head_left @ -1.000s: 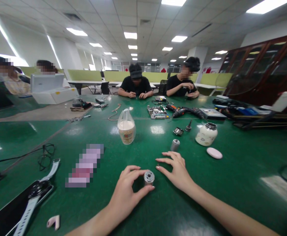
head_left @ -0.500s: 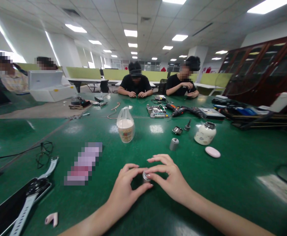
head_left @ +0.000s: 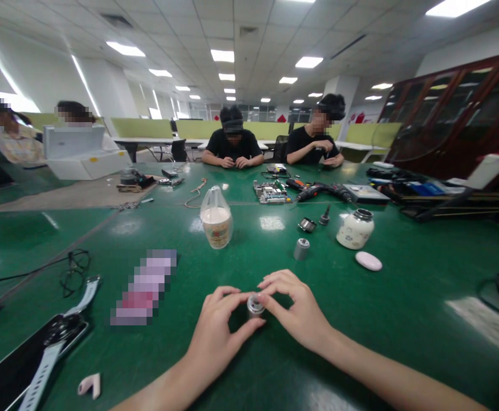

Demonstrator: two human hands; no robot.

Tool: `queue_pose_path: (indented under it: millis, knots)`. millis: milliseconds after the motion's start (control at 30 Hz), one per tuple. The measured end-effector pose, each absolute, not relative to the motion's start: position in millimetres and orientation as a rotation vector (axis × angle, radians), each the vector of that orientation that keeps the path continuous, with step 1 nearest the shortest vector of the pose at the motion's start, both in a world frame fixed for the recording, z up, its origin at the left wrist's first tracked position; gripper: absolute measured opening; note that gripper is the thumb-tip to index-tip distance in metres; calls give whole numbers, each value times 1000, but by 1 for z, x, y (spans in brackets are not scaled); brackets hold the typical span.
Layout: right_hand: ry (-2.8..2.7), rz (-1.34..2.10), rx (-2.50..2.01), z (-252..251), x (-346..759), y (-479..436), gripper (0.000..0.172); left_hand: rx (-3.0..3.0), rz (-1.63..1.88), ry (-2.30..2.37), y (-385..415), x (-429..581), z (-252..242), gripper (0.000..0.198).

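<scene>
A small silver metal cylinder [head_left: 255, 307] stands upright on the green table [head_left: 181, 228] in front of me. My left hand [head_left: 226, 328] holds it between thumb and forefinger from the left. From the right, my right hand [head_left: 289, 302] reaches its top rim, thumb and forefinger pinched together there; whatever lies between those fingertips is too small to make out. A second silver cylinder [head_left: 301, 249] stands farther back, near a black and silver part [head_left: 307, 225] and a dark geared piece [head_left: 325, 216].
A bagged cup [head_left: 217, 227] stands beyond my hands. To the right are a white jar [head_left: 356, 230] and a pink oval case [head_left: 369, 261]. A watch [head_left: 56, 328], glasses [head_left: 76, 268] and an earbud [head_left: 90, 385] lie left. Power drills [head_left: 317, 191] and two people are across.
My right thumb and forefinger have closed together at the cylinder's rim, so more of its top shows. The view has shifted slightly.
</scene>
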State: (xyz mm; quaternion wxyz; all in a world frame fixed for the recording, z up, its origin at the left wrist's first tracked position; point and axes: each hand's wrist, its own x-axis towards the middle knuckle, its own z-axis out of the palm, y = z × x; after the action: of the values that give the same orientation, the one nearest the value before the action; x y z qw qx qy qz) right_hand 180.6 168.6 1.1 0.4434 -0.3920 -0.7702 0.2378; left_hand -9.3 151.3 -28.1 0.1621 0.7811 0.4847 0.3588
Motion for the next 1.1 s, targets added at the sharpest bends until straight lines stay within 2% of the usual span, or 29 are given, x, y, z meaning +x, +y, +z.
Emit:
queue_pose_path:
  millis: [133,267,333,467,533,600,733,833,1100]
  knots:
    - [-1782,563,-973,-2,185,169,43,2246,1045,1368,149,-8,-28,31]
    - [-1786,594,-989,-10,189,169,51,2208,1120,1358,148,-7,-24,48]
    - [-1798,685,-989,-15,189,168,52,2185,1180,1355,148,-6,-20,48]
    - [-1762,861,-993,-21,189,166,45,2191,1264,1342,151,-3,-10,17]
    - [-1730,910,-983,-22,188,166,38,2179,1265,1340,152,-2,-6,11]
    - [-1717,927,-975,-22,188,166,36,2155,1255,1333,154,0,-2,9]
    - [-1772,857,-957,-22,188,168,48,2129,1313,1330,160,-4,4,10]
    - [-1794,811,-959,-22,188,168,46,2121,1360,1453,172,-16,1,15]
    - [-1767,827,-1045,-27,189,170,38,2300,1006,1942,193,-43,-32,13]
